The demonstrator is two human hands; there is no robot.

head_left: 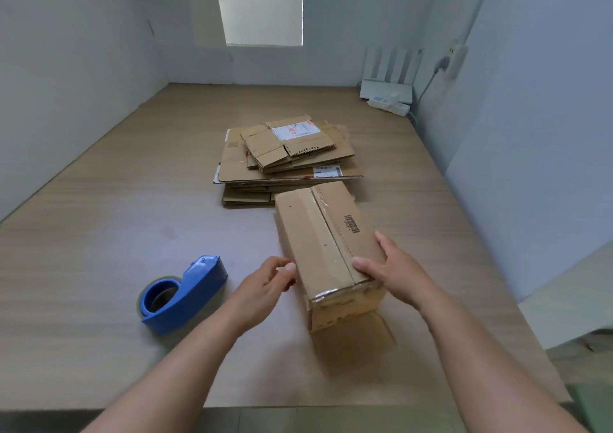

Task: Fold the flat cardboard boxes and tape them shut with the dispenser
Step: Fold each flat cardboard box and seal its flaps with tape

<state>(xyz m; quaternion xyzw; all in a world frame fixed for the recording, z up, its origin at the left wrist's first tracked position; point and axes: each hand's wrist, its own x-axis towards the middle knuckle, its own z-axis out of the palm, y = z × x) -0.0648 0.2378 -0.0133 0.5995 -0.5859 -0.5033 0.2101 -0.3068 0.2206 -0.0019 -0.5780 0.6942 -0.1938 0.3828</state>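
A folded cardboard box (318, 233) with clear tape along its top seam lies lengthwise on the wooden table (99, 233); a flap hangs open at its near end. My right hand (394, 266) grips the box's near right top edge, thumb on the top. Just left of the box hovers my left hand (265, 286), fingers loosely curled, holding nothing. A blue tape dispenser (180, 295) lies on the table to the left of that hand. Behind the box sits a stack of flat cardboard boxes (285, 157).
White foam boards (83, 84) wall in the table's left and back sides. A white router (386, 89) and power strip (393, 105) sit in the back right corner, with a cable running up the right wall. The table's near edge runs just below my forearms.
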